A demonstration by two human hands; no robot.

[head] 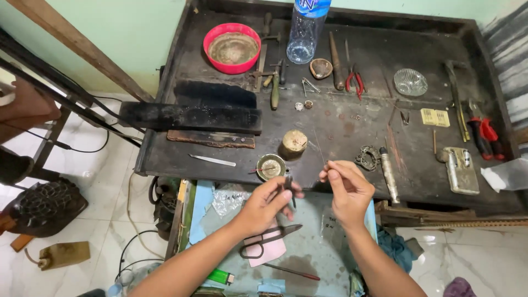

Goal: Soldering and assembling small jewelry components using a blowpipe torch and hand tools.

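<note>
Scissors below hands; red bowl empty.

I am seeing two bare forearms coming up from the bottom edge of my view, and no sleeve is showing on either one as far up as the frame reaches. The left hand and the right hand are both going ungloved, and I am making out no ring, watch or band on the fingers or wrists. The forearms are looking slim, the wrists narrow and the fingers long, and nothing else of the body is showing.
</note>
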